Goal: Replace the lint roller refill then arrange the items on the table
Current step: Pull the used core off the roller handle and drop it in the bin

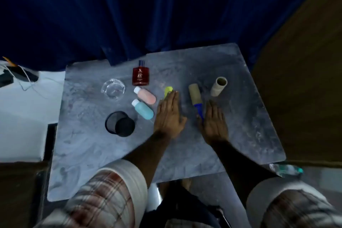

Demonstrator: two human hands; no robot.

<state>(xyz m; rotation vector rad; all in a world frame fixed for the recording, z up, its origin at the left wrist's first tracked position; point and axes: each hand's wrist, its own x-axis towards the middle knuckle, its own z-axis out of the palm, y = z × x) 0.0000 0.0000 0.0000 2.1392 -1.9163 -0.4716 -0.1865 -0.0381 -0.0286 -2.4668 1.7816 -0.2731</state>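
Both hands flat, fingers spread — left hand (169, 114), right hand (214, 120) — lint roller (195, 98) between, table (249, 135) bare toward right edge

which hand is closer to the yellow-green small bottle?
Left. The left hand lies flat on the grey table, its fingertips touching the yellow-green small bottle. The right hand rests apart, beyond the blue-handled lint roller.

My lint roller (196, 101) lies flat on the grey table (240, 116) — blue handle toward me, brown roll pointing away. Just right of it the bare cardboard refill tube (219, 89) lies tilted — open end facing away.
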